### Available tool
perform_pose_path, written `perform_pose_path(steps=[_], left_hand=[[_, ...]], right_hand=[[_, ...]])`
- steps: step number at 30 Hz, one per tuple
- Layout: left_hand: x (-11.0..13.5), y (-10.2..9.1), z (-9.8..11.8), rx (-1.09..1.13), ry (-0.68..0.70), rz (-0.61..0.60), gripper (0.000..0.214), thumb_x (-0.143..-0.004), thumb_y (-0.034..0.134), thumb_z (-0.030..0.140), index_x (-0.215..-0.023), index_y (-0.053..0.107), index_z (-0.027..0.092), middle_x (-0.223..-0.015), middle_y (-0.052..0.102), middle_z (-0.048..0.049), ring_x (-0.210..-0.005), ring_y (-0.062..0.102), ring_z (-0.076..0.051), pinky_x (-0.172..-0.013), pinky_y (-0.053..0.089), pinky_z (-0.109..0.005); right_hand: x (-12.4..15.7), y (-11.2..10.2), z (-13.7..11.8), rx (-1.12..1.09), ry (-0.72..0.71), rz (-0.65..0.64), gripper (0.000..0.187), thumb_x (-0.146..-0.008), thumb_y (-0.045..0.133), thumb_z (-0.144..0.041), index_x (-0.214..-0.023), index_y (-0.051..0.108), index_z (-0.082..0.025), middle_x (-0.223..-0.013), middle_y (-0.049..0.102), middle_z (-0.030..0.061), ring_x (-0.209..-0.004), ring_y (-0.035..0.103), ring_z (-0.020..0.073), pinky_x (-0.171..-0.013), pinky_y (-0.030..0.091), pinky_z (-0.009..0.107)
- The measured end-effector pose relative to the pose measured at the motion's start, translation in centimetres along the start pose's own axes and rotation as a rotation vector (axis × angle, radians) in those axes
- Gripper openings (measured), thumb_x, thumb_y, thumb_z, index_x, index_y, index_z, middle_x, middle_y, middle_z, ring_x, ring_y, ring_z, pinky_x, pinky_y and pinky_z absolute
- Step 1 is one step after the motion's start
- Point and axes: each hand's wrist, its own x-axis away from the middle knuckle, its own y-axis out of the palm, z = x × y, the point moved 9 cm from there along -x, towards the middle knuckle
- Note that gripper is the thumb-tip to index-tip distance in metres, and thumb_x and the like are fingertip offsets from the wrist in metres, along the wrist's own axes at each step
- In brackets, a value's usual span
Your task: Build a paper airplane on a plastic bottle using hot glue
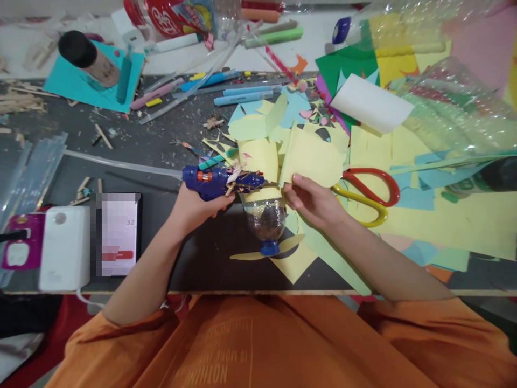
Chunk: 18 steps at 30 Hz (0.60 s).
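Note:
My left hand (197, 207) is closed round a blue glue gun (220, 182) whose nozzle points right, against a yellow paper wrap on a small clear plastic bottle (266, 221). The bottle lies with its blue cap (270, 248) toward me. My right hand (311, 200) pinches a yellow paper sheet (311, 159) by its lower edge, right beside the bottle's paper wrap.
Red-and-yellow scissors (369, 194) lie just right of my right hand. Coloured paper sheets and scraps cover the right side. A phone (119, 234) and a white power block (64, 248) sit at the front left. Markers, glue sticks and clear bottles crowd the back.

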Motion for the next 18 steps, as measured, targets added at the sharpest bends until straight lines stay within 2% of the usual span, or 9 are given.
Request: perform_pose_path(steps=[7, 18], left_hand=[[-0.02, -0.17, -0.19, -0.038, 0.021, 0.001, 0.024, -0.054, 0.069, 0.031, -0.054, 0.049, 0.019, -0.042, 0.048, 0.005, -0.033, 0.041, -0.006, -0.037, 0.036, -0.021], [-0.01, -0.43, -0.28, -0.074, 0.028, 0.014, 0.026, -0.054, 0.068, 0.035, -0.055, 0.047, 0.02, -0.04, 0.046, 0.0059, -0.035, 0.04, -0.007, -0.039, 0.037, -0.022]], right_hand=[[-0.2, -0.21, 0.28, 0.053, -0.028, -0.027, 0.034, -0.072, 0.074, -0.05, -0.064, 0.07, -0.017, -0.038, 0.046, -0.0079, -0.039, 0.042, 0.0046, -0.047, 0.039, 0.02], [-0.01, 0.28, 0.41, 0.094, 0.012, -0.053, 0.036, -0.071, 0.075, -0.052, -0.062, 0.066, -0.018, -0.033, 0.036, -0.01, -0.037, 0.034, 0.0055, -0.044, 0.034, 0.021]])
